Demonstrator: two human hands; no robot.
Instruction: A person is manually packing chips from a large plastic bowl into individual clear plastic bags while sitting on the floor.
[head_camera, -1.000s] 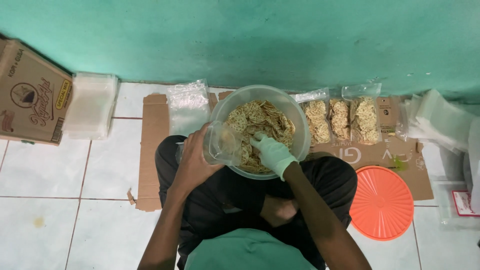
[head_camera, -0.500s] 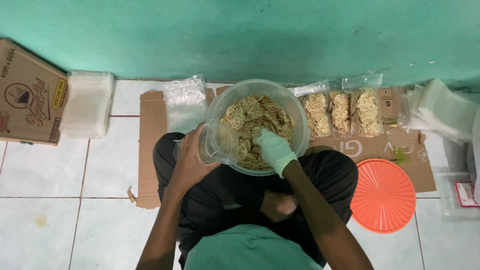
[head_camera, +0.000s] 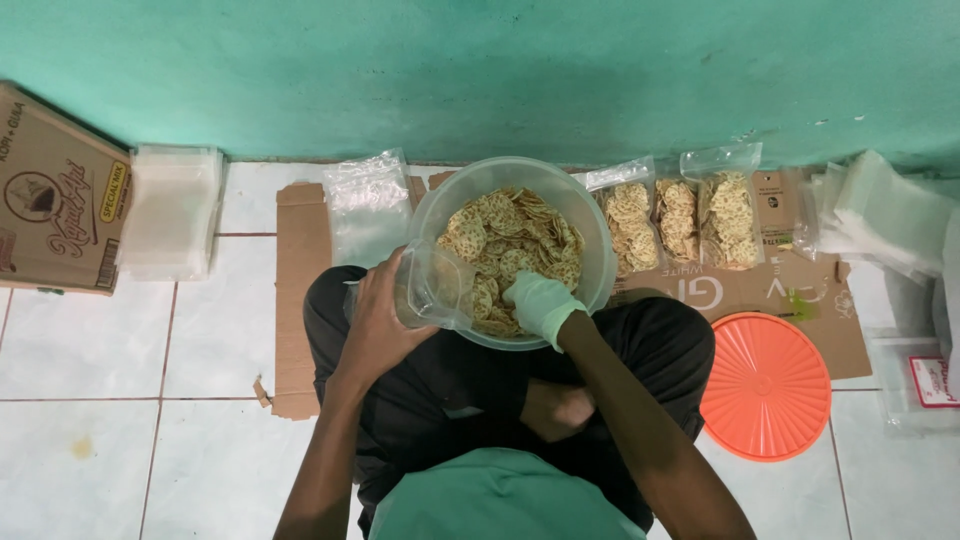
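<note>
Left-hand fingers (head_camera: 385, 290) closed around a clear bag (head_camera: 432, 290); gloved right-hand fingers (head_camera: 535, 300) curled into bowl's crackers (head_camera: 510, 240).

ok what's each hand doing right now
Left hand: closed on a clear plastic bag.
Right hand: gloved, down in the crackers; grip cannot be told.

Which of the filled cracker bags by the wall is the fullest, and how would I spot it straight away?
Start at the teal wall and drop to the flattened cardboard sheet on the floor, right of the clear bowl. Three filled cracker bags lean there in a row. Take the rightmost bag, nearest the stack of empty plastic bags: it is the widest, and stands tallest.
</note>
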